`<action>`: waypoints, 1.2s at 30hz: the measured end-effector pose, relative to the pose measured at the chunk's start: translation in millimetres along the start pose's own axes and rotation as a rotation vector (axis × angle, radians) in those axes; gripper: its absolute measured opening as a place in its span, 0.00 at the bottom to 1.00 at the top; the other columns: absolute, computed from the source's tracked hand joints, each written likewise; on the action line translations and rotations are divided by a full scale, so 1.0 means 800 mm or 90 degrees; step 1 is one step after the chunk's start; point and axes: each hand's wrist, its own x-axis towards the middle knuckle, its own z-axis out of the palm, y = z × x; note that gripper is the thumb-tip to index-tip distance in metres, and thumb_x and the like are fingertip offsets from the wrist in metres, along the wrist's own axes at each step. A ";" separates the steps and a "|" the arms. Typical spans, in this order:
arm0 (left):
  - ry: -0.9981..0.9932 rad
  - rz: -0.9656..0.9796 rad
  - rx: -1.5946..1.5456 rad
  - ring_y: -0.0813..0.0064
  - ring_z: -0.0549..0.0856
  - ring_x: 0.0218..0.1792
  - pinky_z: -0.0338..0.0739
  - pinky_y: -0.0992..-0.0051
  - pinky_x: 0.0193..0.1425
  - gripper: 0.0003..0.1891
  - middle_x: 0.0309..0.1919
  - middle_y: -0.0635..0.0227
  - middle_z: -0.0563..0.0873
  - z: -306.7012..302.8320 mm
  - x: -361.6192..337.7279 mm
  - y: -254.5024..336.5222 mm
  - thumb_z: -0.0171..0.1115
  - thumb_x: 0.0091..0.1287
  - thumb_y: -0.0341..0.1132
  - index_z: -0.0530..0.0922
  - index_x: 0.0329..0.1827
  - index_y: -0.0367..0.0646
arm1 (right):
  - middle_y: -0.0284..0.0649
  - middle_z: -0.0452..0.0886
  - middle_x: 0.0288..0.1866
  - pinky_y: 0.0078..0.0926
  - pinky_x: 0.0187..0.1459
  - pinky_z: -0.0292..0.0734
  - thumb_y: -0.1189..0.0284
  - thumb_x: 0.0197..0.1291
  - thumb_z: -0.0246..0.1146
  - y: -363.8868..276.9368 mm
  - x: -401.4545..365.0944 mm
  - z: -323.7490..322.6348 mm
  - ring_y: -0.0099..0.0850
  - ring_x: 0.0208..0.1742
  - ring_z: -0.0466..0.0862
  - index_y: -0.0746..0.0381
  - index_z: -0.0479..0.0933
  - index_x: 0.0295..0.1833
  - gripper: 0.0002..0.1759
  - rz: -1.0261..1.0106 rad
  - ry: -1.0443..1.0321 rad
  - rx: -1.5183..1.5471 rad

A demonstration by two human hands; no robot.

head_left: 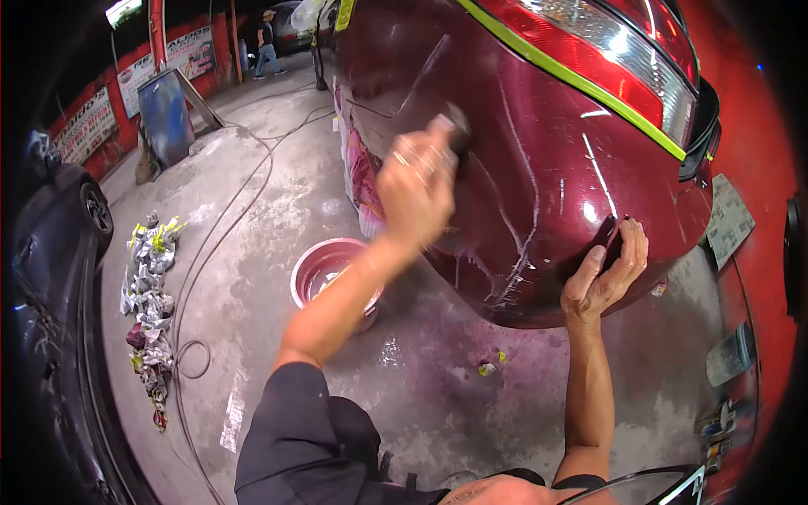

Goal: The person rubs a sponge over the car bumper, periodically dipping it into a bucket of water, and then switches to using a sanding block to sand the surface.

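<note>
My left hand [418,189] is smeared by motion, its fingers closed around a small dark pad [459,128] held against the maroon bumper [471,202]. What kind of pad it is, I cannot make out. Pale scratches run down the bumper's glossy surface. Lower on the bumper's right side, my right hand [604,273] rests with thumb and fingers apart and holds nothing. Yellow-green masking tape [581,82] borders the red and clear tail light [627,63] above.
A pink bucket [300,273] stands on the floor below my left forearm. Crumpled masking paper [151,295] lies to the left, beside a long hose [187,278]. A dark car [59,236] is at far left. A person [268,46] walks in the background.
</note>
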 end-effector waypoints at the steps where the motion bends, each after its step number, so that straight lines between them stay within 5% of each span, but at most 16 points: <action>1: 0.021 0.091 -0.011 0.54 0.86 0.41 0.80 0.60 0.43 0.23 0.42 0.53 0.84 -0.006 -0.020 0.040 0.67 0.61 0.24 0.83 0.62 0.44 | 0.54 0.76 0.64 0.54 0.73 0.60 0.78 0.61 0.54 0.000 -0.001 0.001 0.51 0.68 0.72 0.72 0.70 0.66 0.26 -0.004 -0.006 0.003; 2: 0.029 0.180 -0.007 0.59 0.85 0.39 0.82 0.65 0.42 0.23 0.42 0.55 0.85 -0.009 -0.049 0.074 0.68 0.58 0.22 0.86 0.58 0.46 | 0.53 0.76 0.64 0.54 0.73 0.60 0.79 0.61 0.53 0.000 -0.002 0.002 0.52 0.68 0.72 0.72 0.70 0.67 0.26 0.004 -0.007 -0.001; 5: 0.024 0.192 -0.003 0.70 0.84 0.37 0.81 0.78 0.35 0.32 0.46 0.65 0.81 -0.005 -0.099 0.118 0.67 0.44 0.24 0.87 0.58 0.54 | 0.52 0.76 0.65 0.51 0.73 0.61 0.80 0.65 0.51 0.007 -0.009 0.001 0.50 0.69 0.72 0.72 0.69 0.67 0.25 0.025 -0.006 0.012; 10: -0.148 0.149 -0.177 0.73 0.86 0.37 0.82 0.76 0.31 0.26 0.44 0.73 0.87 -0.037 -0.151 0.095 0.69 0.48 0.27 0.88 0.54 0.51 | 0.53 0.71 0.69 0.43 0.75 0.61 0.77 0.70 0.50 0.019 -0.013 -0.005 0.45 0.73 0.70 0.72 0.67 0.69 0.23 0.162 0.001 0.213; 12: -0.093 0.112 -0.182 0.70 0.90 0.38 0.87 0.72 0.37 0.22 0.39 0.69 0.89 -0.040 -0.181 0.038 0.66 0.58 0.24 0.85 0.58 0.47 | 0.55 0.71 0.68 0.44 0.75 0.61 0.78 0.69 0.51 0.025 -0.005 -0.017 0.43 0.72 0.71 0.73 0.65 0.71 0.25 0.160 -0.018 0.258; 13: -0.100 -0.020 -0.095 0.65 0.90 0.38 0.87 0.67 0.39 0.21 0.39 0.63 0.90 -0.047 -0.193 0.002 0.65 0.61 0.25 0.84 0.59 0.45 | 0.55 0.72 0.68 0.45 0.74 0.63 0.78 0.68 0.52 0.028 0.002 -0.025 0.46 0.70 0.73 0.73 0.65 0.70 0.26 0.115 -0.048 0.175; 14: -0.100 -0.251 -0.140 0.57 0.89 0.51 0.84 0.65 0.54 0.17 0.49 0.51 0.89 -0.053 -0.189 -0.034 0.66 0.65 0.29 0.84 0.56 0.36 | 0.56 0.73 0.67 0.46 0.73 0.65 0.75 0.70 0.51 0.030 0.011 -0.030 0.48 0.69 0.73 0.74 0.66 0.70 0.25 0.068 -0.088 0.090; 15: -0.096 -0.457 -0.133 0.52 0.88 0.54 0.80 0.65 0.59 0.20 0.52 0.44 0.87 -0.055 -0.172 -0.077 0.64 0.68 0.33 0.81 0.60 0.30 | 0.57 0.73 0.67 0.47 0.72 0.66 0.71 0.71 0.50 0.035 0.016 -0.032 0.49 0.68 0.74 0.74 0.67 0.69 0.25 0.022 -0.126 0.005; 17: 0.015 -0.573 -0.054 0.51 0.87 0.55 0.79 0.65 0.60 0.24 0.52 0.41 0.86 -0.026 -0.155 -0.201 0.63 0.68 0.41 0.80 0.62 0.33 | 0.57 0.73 0.68 0.48 0.71 0.67 0.67 0.73 0.47 0.062 0.009 -0.026 0.51 0.67 0.74 0.74 0.68 0.68 0.26 -0.050 -0.124 -0.051; 19: 0.077 -0.506 0.061 0.49 0.87 0.54 0.79 0.62 0.59 0.26 0.51 0.42 0.87 0.007 -0.139 -0.304 0.65 0.67 0.44 0.80 0.63 0.37 | 0.58 0.72 0.68 0.49 0.69 0.68 0.63 0.74 0.45 0.067 0.003 -0.015 0.52 0.66 0.74 0.74 0.69 0.67 0.28 -0.126 -0.114 -0.106; 22: 0.029 -0.553 0.110 0.46 0.87 0.52 0.79 0.58 0.59 0.24 0.50 0.44 0.87 0.052 -0.098 -0.384 0.64 0.67 0.45 0.82 0.63 0.43 | 0.53 0.69 0.71 0.48 0.71 0.63 0.56 0.77 0.41 0.062 -0.001 -0.017 0.47 0.70 0.71 0.69 0.68 0.72 0.31 -0.053 -0.095 -0.074; 24: 0.095 -0.445 0.163 0.46 0.87 0.52 0.80 0.56 0.58 0.22 0.50 0.46 0.88 0.084 -0.085 -0.421 0.63 0.66 0.47 0.84 0.59 0.46 | 0.52 0.69 0.71 0.48 0.72 0.63 0.56 0.78 0.41 0.073 -0.006 -0.020 0.46 0.70 0.71 0.69 0.67 0.72 0.31 -0.044 -0.086 -0.059; 27: -0.038 -0.566 0.159 0.46 0.88 0.50 0.81 0.55 0.57 0.22 0.44 0.48 0.89 0.083 -0.040 -0.449 0.63 0.63 0.48 0.86 0.55 0.47 | 0.51 0.66 0.71 0.50 0.72 0.63 0.55 0.78 0.37 0.069 -0.008 -0.012 0.45 0.72 0.67 0.70 0.66 0.71 0.33 0.024 -0.078 0.025; 33: -0.015 -0.436 0.216 0.48 0.89 0.46 0.82 0.57 0.53 0.21 0.41 0.49 0.90 0.080 -0.047 -0.403 0.63 0.65 0.47 0.85 0.60 0.53 | 0.51 0.66 0.72 0.49 0.71 0.66 0.54 0.77 0.35 0.060 -0.005 -0.016 0.46 0.72 0.69 0.68 0.62 0.73 0.33 0.036 -0.110 -0.009; 36: -0.002 -0.349 0.152 0.51 0.87 0.52 0.80 0.60 0.57 0.24 0.52 0.55 0.87 0.071 -0.088 -0.337 0.64 0.67 0.42 0.80 0.67 0.52 | 0.52 0.67 0.72 0.48 0.71 0.65 0.54 0.77 0.37 0.062 -0.007 -0.009 0.46 0.72 0.69 0.69 0.64 0.73 0.33 0.075 -0.069 0.065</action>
